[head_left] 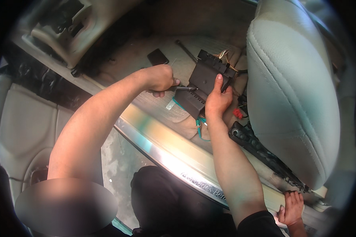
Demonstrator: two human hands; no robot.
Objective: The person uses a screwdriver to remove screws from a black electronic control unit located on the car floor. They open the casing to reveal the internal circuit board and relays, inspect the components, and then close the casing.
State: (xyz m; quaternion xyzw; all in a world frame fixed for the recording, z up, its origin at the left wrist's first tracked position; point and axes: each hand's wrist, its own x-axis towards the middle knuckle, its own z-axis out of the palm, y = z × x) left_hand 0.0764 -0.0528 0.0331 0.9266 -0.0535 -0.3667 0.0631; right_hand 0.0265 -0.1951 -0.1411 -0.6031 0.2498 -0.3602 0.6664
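A black plastic electrical box (206,76) lies tilted on the car's footwell floor, its face turned up and a row of small slots along its lower part. My right hand (219,100) grips its right edge, thumb on top and fingers curled round the side. My left hand (159,81) is closed round a slim metal hand tool (182,88). The tool's tip touches the box near its middle; whether it is pliers or a screwdriver I cannot tell. Thin wires (222,54) come out at the box's top, and a green wire (201,132) with a small connector hangs below it.
A pale car seat (292,91) rises at the right, with a black seat rail (257,152) below. The metal door sill (162,144) crosses in front. Another person's hand (292,209) rests on it. A dark flat object (158,57) and a red connector (238,113) lie nearby.
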